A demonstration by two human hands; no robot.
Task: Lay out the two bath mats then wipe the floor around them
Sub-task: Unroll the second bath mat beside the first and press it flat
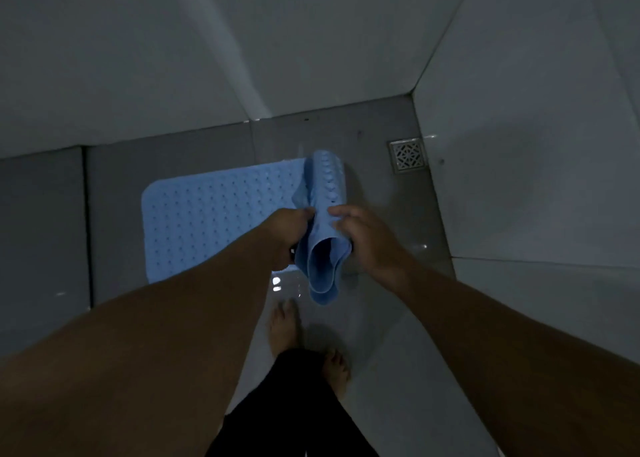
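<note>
One light blue bath mat [207, 214] with rows of small holes lies flat on the grey tiled floor, left of centre. A second blue mat [323, 221] is rolled up and held above the floor at the flat mat's right edge. My left hand [291, 234] grips the roll from its left side. My right hand [363, 238] holds it from the right, fingers curled over the top. The roll's loose open end hangs toward me.
A square metal floor drain [408, 155] sits in the far right corner. Tiled walls [311, 40] close in behind and to the right. My bare feet [304, 345] stand on the wet, shiny floor just below the roll.
</note>
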